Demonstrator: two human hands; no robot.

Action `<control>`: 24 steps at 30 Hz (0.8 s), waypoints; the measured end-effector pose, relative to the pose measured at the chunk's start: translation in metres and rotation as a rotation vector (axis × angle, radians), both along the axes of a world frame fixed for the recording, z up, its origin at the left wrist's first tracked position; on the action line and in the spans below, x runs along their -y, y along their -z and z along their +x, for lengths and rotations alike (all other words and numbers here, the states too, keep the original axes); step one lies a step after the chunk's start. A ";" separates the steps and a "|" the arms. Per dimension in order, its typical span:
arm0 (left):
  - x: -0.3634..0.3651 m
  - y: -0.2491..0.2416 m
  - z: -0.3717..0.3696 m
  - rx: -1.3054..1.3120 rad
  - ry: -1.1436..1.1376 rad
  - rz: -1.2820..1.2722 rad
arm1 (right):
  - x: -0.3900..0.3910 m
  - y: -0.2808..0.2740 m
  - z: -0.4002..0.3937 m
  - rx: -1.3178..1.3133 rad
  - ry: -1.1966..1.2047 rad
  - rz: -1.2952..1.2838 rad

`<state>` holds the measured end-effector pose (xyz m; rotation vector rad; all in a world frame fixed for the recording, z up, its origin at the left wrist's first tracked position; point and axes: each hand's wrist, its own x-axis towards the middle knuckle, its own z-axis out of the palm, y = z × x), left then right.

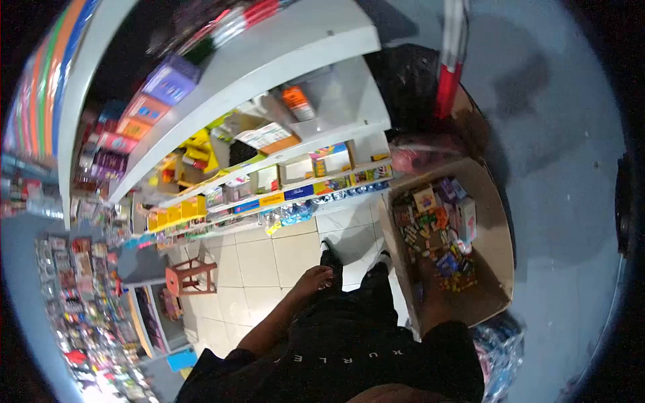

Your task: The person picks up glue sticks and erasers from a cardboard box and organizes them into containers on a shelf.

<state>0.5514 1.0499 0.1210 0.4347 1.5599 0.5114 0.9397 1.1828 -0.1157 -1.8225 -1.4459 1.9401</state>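
Note:
My left hand (315, 279) hangs in front of my body, above my feet, with its fingers curled in. Whether anything is inside them is hidden. On the other side, my right arm reaches down into a large cardboard box (494, 252). My right hand (428, 274) is dark and blurred among the goods in it, and its fingers cannot be made out. Around it lie many small, colourful packets and sticks, a blue packet (448, 263), a cluster of small yellow pieces (459, 282), an orange packet (441, 216) and a white box (467, 218).
Ahead stand white shelves (316, 144) with yellow bins (178, 215), an orange-and-white carton (297, 103) and small boxes. A red stool (191, 275) is on the tiled floor (259, 258). Black plastic bags (406, 84) and a red-and-white pole (449, 87) stand beyond the cardboard box.

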 end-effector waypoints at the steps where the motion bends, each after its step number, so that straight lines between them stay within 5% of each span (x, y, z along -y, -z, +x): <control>1: 0.002 0.008 -0.004 0.004 0.002 0.013 | 0.000 -0.003 0.002 0.010 0.011 -0.016; 8: 0.008 -0.009 0.008 0.087 -0.021 0.055 | -0.013 -0.043 -0.018 0.099 0.234 0.059; 9: 0.012 0.017 0.003 0.110 0.007 0.041 | -0.022 -0.054 -0.024 0.115 0.285 0.089; 13: -0.005 -0.019 -0.003 0.067 0.146 0.200 | -0.053 -0.116 -0.043 0.132 0.471 0.239; 15: -0.021 -0.026 -0.013 0.076 0.161 0.226 | -0.058 -0.092 -0.036 -0.255 0.598 0.270; 17: -0.036 -0.040 -0.019 0.128 0.131 0.294 | -0.046 -0.188 -0.078 -0.177 0.542 0.473; 21: -0.052 -0.078 -0.030 0.292 0.080 0.463 | -0.005 -0.309 -0.157 0.121 -0.082 0.554; 24: -0.040 -0.109 -0.031 0.433 0.045 0.537 | 0.042 -0.361 -0.227 -0.176 -0.223 0.705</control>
